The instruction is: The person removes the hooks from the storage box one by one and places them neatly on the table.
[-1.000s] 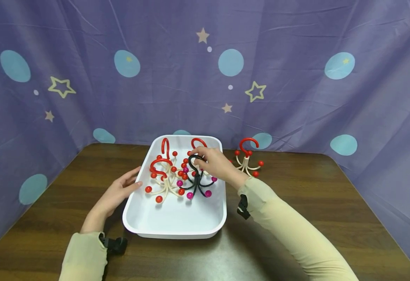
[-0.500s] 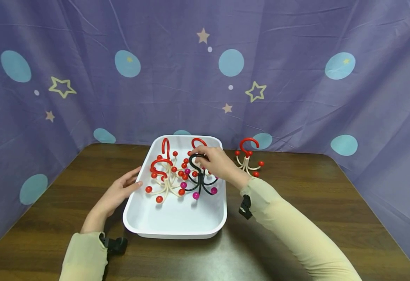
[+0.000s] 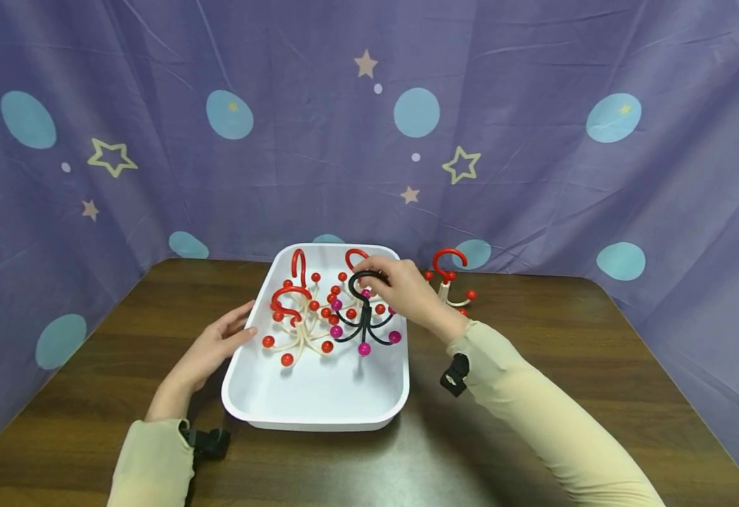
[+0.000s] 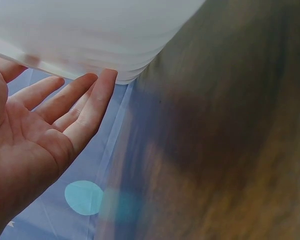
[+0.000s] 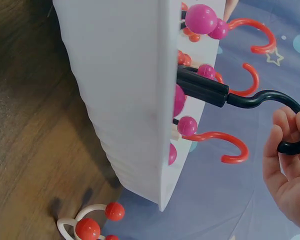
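In the head view, a white tray sits on the table before a purple curtain. The right hand pinches the curved top of a black hook, its grip closed between thumb and fingers; the hook is upright in the tray's right half, among three red-and-cream hooks. Another hook stands on the table, right of the tray's far end. The left hand is at the tray's left rim. In the left wrist view, that hand's grip is loose, fingers extended toward the outer wall; whether every fingertip touches cannot be told. In the right wrist view, the tray wall partly hides the black hook's magenta balls.
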Motion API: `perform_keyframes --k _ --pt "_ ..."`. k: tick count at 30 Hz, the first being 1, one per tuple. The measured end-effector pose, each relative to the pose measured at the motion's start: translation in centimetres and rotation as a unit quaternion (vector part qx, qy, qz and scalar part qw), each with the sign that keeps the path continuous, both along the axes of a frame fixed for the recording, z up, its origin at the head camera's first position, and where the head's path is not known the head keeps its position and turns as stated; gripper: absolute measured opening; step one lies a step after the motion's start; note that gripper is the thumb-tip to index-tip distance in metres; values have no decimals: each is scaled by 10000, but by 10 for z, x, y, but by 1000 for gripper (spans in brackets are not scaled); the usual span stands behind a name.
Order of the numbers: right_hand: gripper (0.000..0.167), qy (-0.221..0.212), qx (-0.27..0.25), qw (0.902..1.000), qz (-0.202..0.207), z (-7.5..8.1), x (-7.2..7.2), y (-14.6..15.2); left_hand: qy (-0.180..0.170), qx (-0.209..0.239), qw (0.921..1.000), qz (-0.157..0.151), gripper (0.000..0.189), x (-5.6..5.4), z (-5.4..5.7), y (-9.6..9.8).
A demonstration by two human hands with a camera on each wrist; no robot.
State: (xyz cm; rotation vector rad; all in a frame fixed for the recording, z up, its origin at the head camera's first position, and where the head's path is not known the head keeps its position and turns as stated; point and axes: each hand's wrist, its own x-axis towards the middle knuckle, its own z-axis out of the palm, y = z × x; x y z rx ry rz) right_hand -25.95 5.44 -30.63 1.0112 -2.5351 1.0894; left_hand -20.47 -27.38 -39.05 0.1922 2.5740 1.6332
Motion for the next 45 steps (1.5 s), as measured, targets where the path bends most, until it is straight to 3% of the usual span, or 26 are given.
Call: perform_keyframes --k 9,22,35,45 --pt "17 170 -388 9991 35 12 3 11 1 -43 10000 16 61 0 1 0" --pt "16 290 -482 9984 -111 30 3 35 -20 -31 10000 -13 63 0 1 0" --pt "16 302 -417 9981 -328 37 6 56 -69 89 9999 -4 63 1 0 0" --pt "17 270 -229 9977 -579 32 5 81 -83 41 10000 34 64 0 -1 -1"
